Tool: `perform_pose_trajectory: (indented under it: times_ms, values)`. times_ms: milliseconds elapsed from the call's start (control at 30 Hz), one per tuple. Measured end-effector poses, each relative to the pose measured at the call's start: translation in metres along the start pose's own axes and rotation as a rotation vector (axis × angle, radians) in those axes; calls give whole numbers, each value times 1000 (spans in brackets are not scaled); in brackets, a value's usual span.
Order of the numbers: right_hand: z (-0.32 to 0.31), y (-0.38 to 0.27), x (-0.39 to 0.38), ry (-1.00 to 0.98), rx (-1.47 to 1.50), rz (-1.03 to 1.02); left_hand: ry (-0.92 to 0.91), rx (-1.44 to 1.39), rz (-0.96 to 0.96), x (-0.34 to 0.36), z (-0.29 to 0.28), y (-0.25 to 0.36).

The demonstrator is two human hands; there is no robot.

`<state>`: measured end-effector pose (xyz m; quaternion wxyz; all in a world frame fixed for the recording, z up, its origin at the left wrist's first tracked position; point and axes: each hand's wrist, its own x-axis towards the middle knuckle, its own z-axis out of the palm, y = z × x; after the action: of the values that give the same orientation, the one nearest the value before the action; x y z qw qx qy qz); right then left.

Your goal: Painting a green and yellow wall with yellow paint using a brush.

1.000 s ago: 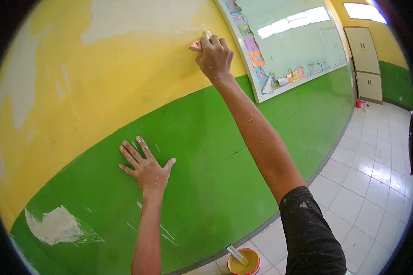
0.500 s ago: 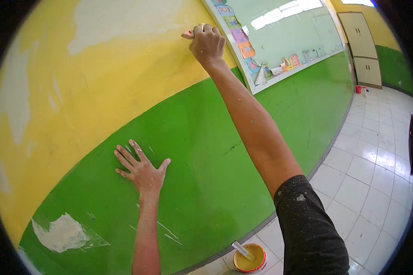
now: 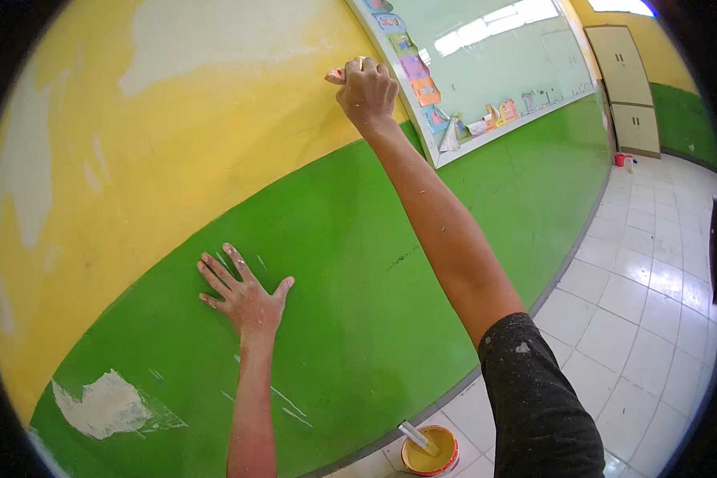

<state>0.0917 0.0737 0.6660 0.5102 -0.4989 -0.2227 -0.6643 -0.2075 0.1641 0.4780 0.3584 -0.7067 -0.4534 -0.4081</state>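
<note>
A: Right hand?
B: Up high on the yellow wall, fist curled tight round a small tool. Only a reddish tip shows, poking out left of the knuckles, touching the wall.

A: Axis?
B: Roughly level, pointing left along the wall, slightly up. The rest is buried in the fist, so can't tell what kind of tool it is.

A: Left hand?
B: Flat on the green band, fingers spread wide, pointing up-left, holding nothing. Palm side hidden against the paint.

A: Other stuff?
B: White patch low left on the green. Yellow bucket on the tile floor at the wall base, a pale handle sticking out of it; bucket partly cut by the bottom edge. Board just right of the fist, cabinet far right. Dark object at the right rim, can't make it out.
</note>
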Motion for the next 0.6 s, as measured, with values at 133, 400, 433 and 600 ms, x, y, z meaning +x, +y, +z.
perform_pose_trajectory:
  times_ms: [133, 400, 433, 600]
  values:
    - [-5, 1, 0, -18, -1, 34, 12, 4, 3, 1, 0, 0]
    - [-11, 10, -22, -1, -38, 59, -65, -12, -7, 1, -7, 2]
    - [-12, 11, -24, -12, -42, 85, -59, -17, -3, 0, -7, 2]
    - [-19, -2, -27, -41, -14, 110, -47, -13, 3, 0, -6, 1]
